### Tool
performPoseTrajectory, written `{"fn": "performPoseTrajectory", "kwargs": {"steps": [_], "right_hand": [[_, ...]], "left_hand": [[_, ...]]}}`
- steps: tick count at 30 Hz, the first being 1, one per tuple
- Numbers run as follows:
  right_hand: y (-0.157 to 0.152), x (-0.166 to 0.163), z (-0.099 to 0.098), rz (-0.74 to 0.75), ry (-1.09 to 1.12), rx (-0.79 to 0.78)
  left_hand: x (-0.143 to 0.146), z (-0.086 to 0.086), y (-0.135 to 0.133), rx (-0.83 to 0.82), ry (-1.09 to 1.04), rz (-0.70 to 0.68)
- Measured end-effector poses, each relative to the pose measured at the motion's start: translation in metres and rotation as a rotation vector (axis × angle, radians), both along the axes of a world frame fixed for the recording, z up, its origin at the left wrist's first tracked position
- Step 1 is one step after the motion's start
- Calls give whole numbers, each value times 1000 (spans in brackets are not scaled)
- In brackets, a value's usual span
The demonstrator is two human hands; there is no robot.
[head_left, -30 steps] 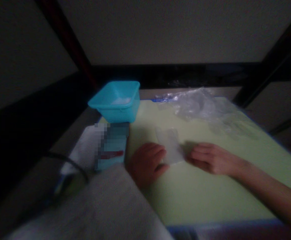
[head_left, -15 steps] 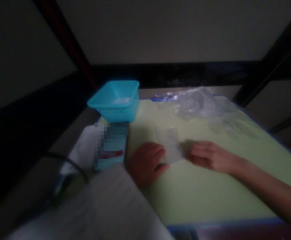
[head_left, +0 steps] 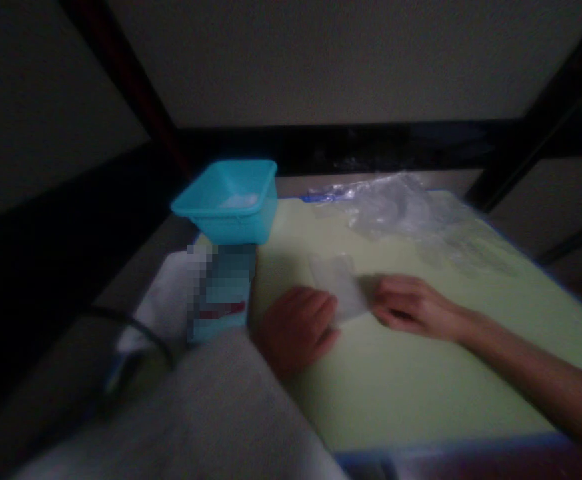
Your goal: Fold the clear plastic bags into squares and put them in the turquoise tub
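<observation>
A small clear plastic bag (head_left: 345,288) lies flat on the yellow-green tabletop (head_left: 395,393), between my two hands. At its left edge is my left hand (head_left: 298,330), fingers bent and held together on the plastic, the thumb a little apart below them. My right hand (head_left: 411,305) rests at the opposite edge, with thumb and curled fingertips closed on the lower right corner. The picture is dim and blurred, so the exact fingertip contact is hard to make out. A pale sleeve (head_left: 221,407) covers my left arm.
A turquoise plastic basin (head_left: 235,223) with something white inside stands at the back left. In front of it lies a partly pixelated light-blue item (head_left: 223,327) with a red strip. Crumpled clear plastic bags (head_left: 395,207) spread over the back right. A dark cable (head_left: 135,323) curves at left.
My left fingers have shifted slightly right, further over the bag's edge. My right hand has turned a little, its fingers curled more closely. The bag stays in place.
</observation>
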State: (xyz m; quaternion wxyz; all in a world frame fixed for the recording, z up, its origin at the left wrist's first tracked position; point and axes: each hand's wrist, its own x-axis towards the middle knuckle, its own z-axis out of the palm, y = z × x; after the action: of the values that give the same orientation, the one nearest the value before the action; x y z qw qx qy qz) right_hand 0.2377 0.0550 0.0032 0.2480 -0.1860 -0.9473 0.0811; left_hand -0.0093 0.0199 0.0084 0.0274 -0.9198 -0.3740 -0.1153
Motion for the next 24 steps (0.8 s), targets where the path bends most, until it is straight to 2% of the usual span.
{"fn": "performPoseTrajectory", "kwargs": {"steps": [7, 17, 24], "right_hand": [[1, 1, 0, -5, -7, 11], [0, 5, 1, -5, -18, 187], [-7, -14, 0, -12, 12, 364]], "left_hand": [[6, -3, -1, 75, 115, -28], [6, -3, 0, 95, 162, -29], [7, -2, -1, 81, 159, -14]]}}
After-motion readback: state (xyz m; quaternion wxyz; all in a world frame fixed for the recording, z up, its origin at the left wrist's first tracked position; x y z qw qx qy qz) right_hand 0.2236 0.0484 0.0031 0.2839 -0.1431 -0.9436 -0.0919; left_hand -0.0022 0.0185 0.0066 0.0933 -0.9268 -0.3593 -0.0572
